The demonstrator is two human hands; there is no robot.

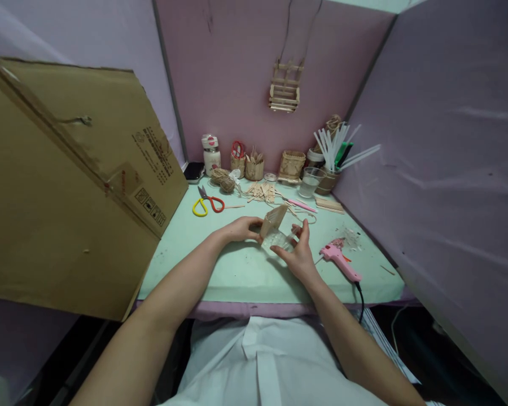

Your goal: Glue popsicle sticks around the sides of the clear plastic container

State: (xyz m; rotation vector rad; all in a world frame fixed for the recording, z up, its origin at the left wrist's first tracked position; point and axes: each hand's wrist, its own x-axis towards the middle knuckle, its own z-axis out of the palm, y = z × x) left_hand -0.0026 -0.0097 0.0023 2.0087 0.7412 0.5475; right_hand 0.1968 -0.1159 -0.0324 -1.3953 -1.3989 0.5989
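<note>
My right hand (300,257) is wrapped around a clear plastic cup (278,241), which is tipped on its side above the table. Against the cup leans a small light-brown panel (273,219) that looks like flat wooden sticks joined together. My left hand (244,229) grips the lower left of this panel, its fingers partly hidden behind it. To the right of my right hand, a pink hot glue gun (341,263) lies on the table with its nozzle pointing left.
Scissors (209,203), loose wooden sticks (263,192), a pink pen (302,206) and a water cup (310,183) are on the table (232,276). White glue sticks (332,144) stand at the back right. A cardboard sheet (68,186) leans at left; a stick frame (285,87) hangs behind.
</note>
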